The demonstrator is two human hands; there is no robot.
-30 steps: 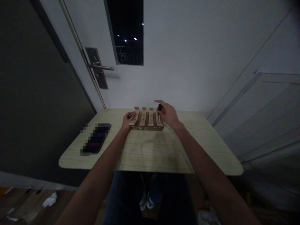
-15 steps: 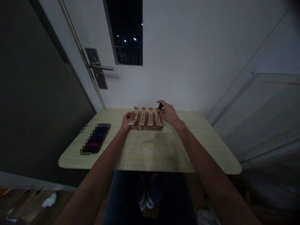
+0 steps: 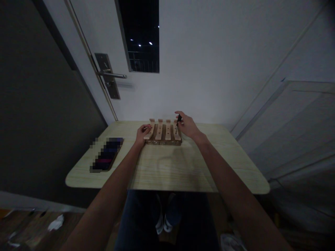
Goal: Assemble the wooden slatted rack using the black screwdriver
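Observation:
A wooden hook rack (image 3: 164,142) lies on the table, a brown board with several pale upright wooden pieces (image 3: 168,130) across it, each with small dark holes or screws. My right hand (image 3: 188,126) is closed around the black handle of a screwdriver (image 3: 179,119). The screwdriver leans slightly, its thin shaft pointing down onto the rightmost pale piece (image 3: 177,136). At the rack's left end, my left hand (image 3: 143,133) grips the edge beside the leftmost pale piece (image 3: 149,135), its fingers resting on it.
A phone (image 3: 108,154) with a blurred screen lies on the left of the pale wooden table (image 3: 167,174). Behind the table stands a white door (image 3: 204,69) with a metal handle (image 3: 112,74) and a dark window (image 3: 141,35). My legs are beneath the front edge.
The screwdriver in my right hand has shifted its lean slightly, its tip staying at the rightmost pale piece. My left hand stays in place on the rack.

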